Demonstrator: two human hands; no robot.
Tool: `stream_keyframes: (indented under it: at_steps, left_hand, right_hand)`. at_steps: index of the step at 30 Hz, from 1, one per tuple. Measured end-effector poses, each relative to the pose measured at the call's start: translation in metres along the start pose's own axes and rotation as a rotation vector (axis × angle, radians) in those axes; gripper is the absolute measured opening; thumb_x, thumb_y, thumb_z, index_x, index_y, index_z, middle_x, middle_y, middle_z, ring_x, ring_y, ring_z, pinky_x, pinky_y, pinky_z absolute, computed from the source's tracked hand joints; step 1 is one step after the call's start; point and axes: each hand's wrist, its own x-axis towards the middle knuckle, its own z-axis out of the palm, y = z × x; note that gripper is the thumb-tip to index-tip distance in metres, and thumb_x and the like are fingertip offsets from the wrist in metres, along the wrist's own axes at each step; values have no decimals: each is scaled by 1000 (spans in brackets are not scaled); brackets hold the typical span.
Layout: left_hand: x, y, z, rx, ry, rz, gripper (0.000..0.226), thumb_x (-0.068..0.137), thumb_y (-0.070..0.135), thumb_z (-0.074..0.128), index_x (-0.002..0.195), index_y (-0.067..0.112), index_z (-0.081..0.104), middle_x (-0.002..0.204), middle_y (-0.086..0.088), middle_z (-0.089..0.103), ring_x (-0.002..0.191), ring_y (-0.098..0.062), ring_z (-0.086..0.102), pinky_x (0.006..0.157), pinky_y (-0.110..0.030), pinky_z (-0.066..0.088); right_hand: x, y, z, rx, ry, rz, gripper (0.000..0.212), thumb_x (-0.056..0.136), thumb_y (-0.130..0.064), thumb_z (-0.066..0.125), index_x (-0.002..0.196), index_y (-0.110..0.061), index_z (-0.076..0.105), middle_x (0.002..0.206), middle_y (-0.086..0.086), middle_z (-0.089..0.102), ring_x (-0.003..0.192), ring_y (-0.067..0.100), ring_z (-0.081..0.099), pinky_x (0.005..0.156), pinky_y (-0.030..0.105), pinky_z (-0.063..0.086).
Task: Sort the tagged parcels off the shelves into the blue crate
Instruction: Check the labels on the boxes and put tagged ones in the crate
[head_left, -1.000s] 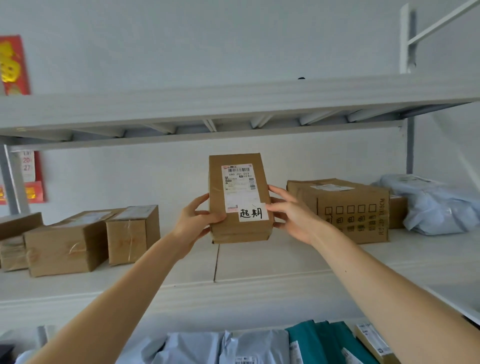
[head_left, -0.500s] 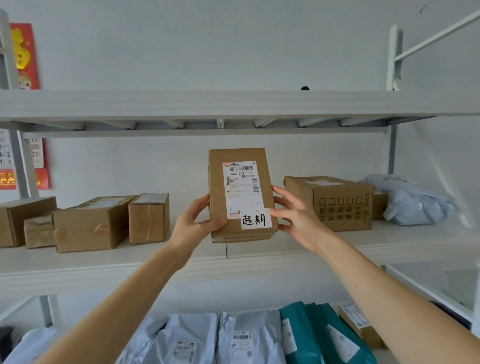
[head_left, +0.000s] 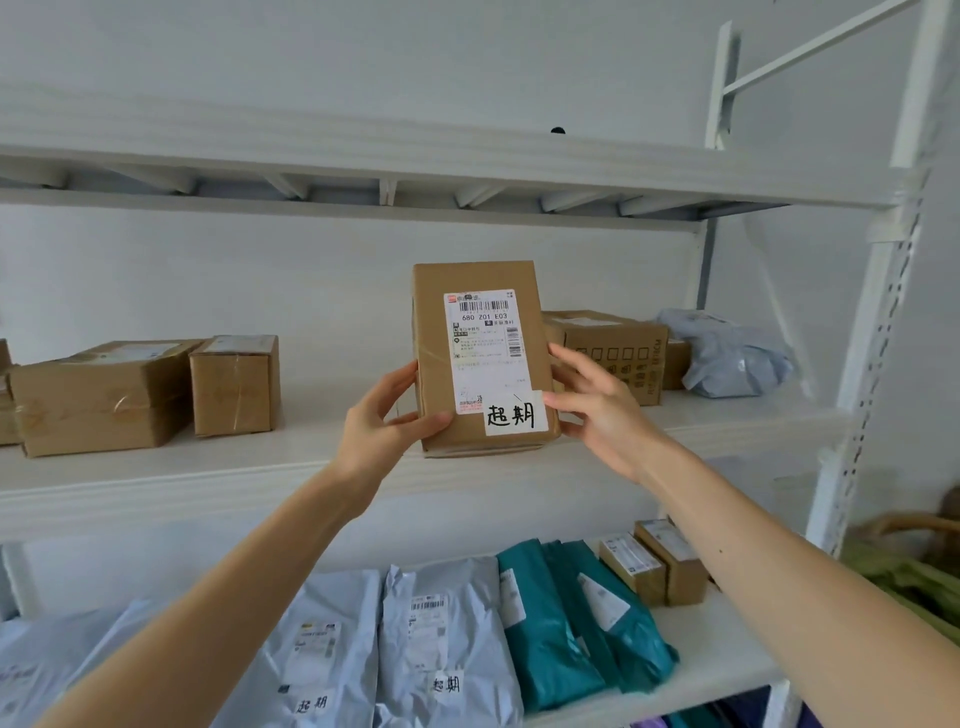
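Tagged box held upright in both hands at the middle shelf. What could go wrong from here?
1. The left hand and right hand grip only the lower part of the box; it could tip or slip.
2. The right thumb lies at the edge of the tag and might peel it.
3. The crate is out of view, so the turn toward it starts blind.

head view — faces shelves (head_left: 467, 156), close.

Green stalks (head_left: 909, 579) lower rt; white wall (head_left: 363, 52).
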Motion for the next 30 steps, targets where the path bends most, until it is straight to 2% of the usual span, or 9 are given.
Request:
stream_keyframes:
  at_steps: [2, 5, 9, 13, 19, 23, 27, 30]
  left_hand:
    - [0, 1, 14, 8, -21, 2, 78, 62, 26, 84, 132, 35, 52, 135, 17, 54, 109, -23, 64, 99, -45, 48]
    - [-1, 4, 47, 11, -56, 14, 73, 66, 23, 83, 131, 38, 53, 130, 22, 55, 109, -22, 64, 98, -46, 48]
    - [-4, 0, 100, -4, -105, 18, 78, 63, 28, 82, 133, 36, 51, 133, 21, 54, 109, -23, 64, 99, -48, 48]
    - [-15, -14, 171, -40, -162, -7, 83, 58, 34, 82, 134, 37, 49, 134, 19, 53, 110, -23, 64, 99, -50, 47]
    - [-35, -42, 288, -70, -205, -61, 85, 57, 34, 81, 135, 36, 48, 135, 17, 52, 114, -21, 60, 96, -43, 49]
    - [-46, -59, 364, -73, -262, -97, 84, 60, 32, 80, 137, 34, 46, 137, 17, 50, 112, -18, 61, 91, -36, 51]
    - [-58, -78, 431, -107, -297, -141, 85, 59, 30, 81, 137, 31, 47, 137, 16, 51, 105, -17, 66, 83, -30, 55]
    - [-69, -94, 477, -125, -321, -186, 82, 63, 22, 82, 137, 29, 47, 138, 14, 50, 101, -14, 68, 81, -29, 56]
  right_hand:
    - [-10, -5, -12, -7, 10, -6, 59, 87, 3, 59, 135, -30, 48, 129, -7, 60, 115, 18, 61, 94, 40, 50]
    - [-26, -13, -40, 11, 46, -14, 62, 86, 5, 59, 138, -27, 46, 131, -5, 60, 115, 18, 61, 90, 37, 50]
    - [-53, -23, -85, 8, 117, -8, 64, 84, 5, 61, 137, -28, 46, 129, -2, 61, 117, 20, 60, 95, 41, 49]
    - [-87, -32, -145, -20, 176, 14, 62, 85, 5, 60, 136, -27, 47, 132, 3, 59, 117, 24, 59, 83, 36, 51]
    - [-151, -38, -250, -44, 243, 62, 56, 86, 7, 57, 127, -31, 52, 128, -1, 62, 111, 22, 63, 79, 34, 55]
    - [-189, -38, -319, -49, 317, 121, 52, 87, 5, 59, 121, -35, 56, 131, 3, 60, 115, 26, 61, 92, 44, 52]
    - [-223, -39, -377, -16, 349, 171, 51, 86, 7, 58, 120, -31, 57, 130, 5, 60, 115, 26, 60, 75, 35, 53]
    - [-250, -33, -420, 34, 397, 213, 56, 85, 11, 56, 128, -26, 54, 128, 8, 62, 109, 23, 64, 67, 29, 54]
